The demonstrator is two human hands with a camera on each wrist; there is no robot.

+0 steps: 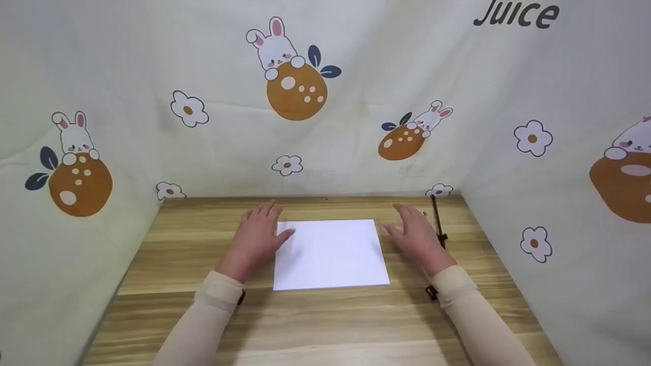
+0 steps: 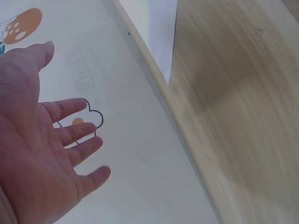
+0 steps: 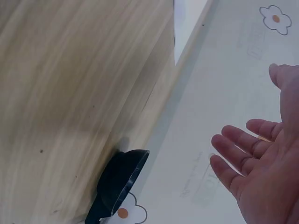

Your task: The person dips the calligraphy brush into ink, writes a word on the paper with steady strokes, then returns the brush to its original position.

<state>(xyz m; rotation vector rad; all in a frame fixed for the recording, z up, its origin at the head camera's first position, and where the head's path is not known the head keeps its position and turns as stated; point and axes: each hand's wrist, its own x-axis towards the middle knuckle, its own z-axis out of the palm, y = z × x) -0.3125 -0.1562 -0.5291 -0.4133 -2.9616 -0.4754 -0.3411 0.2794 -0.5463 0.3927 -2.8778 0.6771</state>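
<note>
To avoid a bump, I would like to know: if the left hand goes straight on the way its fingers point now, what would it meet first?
The left hand would probably meet the printed back cloth first, though the exact depth is hard to judge.

A hand could pass over the flat white sheet (image 1: 330, 259) mid-frame, through the gap between the left hand (image 1: 256, 236) and the right hand (image 1: 417, 238), or along the table (image 1: 330, 325) between the sleeves (image 1: 473, 310) in the lower middle. Bare wood at the left leaves a side passage. Right of centre, a black rod (image 1: 436, 213) stands in the way just beside the right hand; cloth walls (image 1: 351, 178) block the back and both sides.
</note>
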